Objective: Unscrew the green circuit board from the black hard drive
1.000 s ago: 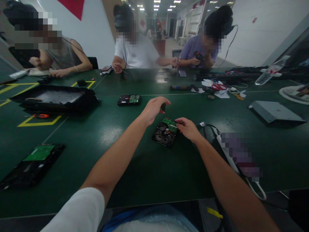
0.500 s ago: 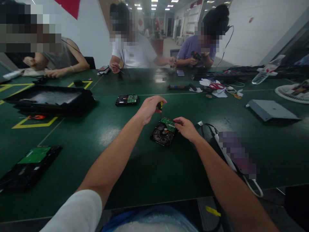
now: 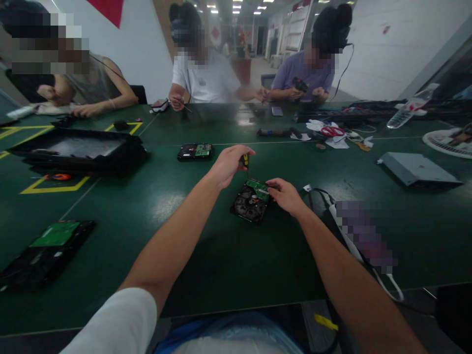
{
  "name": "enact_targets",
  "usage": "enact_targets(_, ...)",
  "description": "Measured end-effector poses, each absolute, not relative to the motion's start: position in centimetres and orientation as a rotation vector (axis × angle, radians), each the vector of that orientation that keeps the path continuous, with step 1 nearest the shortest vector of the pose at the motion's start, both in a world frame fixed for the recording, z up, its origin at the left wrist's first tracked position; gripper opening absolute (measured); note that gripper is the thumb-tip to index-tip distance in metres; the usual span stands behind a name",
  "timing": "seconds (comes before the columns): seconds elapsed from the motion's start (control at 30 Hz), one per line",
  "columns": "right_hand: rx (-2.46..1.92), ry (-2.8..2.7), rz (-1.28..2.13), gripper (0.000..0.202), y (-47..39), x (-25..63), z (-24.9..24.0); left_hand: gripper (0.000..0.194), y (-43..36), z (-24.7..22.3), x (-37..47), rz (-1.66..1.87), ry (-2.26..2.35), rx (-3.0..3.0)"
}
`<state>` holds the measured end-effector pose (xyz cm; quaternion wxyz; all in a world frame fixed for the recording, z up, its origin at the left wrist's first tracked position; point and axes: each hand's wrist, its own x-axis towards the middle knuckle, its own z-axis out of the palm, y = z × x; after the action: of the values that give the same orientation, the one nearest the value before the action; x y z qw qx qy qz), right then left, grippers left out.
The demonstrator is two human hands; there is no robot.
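A hard drive (image 3: 250, 204) with a green circuit board lies on the green table in front of me, board side up. My left hand (image 3: 230, 164) is closed around a yellow-and-black screwdriver (image 3: 245, 160), held upright over the far edge of the drive. Its thin shaft points down at the board; whether the tip sits in a screw is too small to tell. The fingers of my right hand (image 3: 283, 194) grip the drive's right edge beside the board.
Another hard drive (image 3: 195, 152) lies farther back, and a larger black drive unit (image 3: 47, 250) at the left. A black tray (image 3: 79, 147) stands behind it. Right of my hand are a power strip (image 3: 346, 231) and a grey metal box (image 3: 418, 167). Several people sit across the table.
Both hands keep their hold on the screwdriver and the drive, almost unmoved. The view has shifted slightly. Across the table, the right person's hand has dropped a little from the face.
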<state>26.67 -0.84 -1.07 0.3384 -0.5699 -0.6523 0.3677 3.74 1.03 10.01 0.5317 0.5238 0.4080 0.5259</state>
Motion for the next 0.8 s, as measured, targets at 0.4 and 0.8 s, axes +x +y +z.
enact_targets(0.4,-1.491,-1.707,0.949,0.026,-0.9,26.6,-0.9,0.017,0.8,10.3,3.9,1.233,0.953,1.189)
enact_targets(0.8,-1.497,-1.699,0.946,0.027,-1.3,26.4,-0.3,0.014,0.2,10.8,4.3,1.264,0.944,1.179)
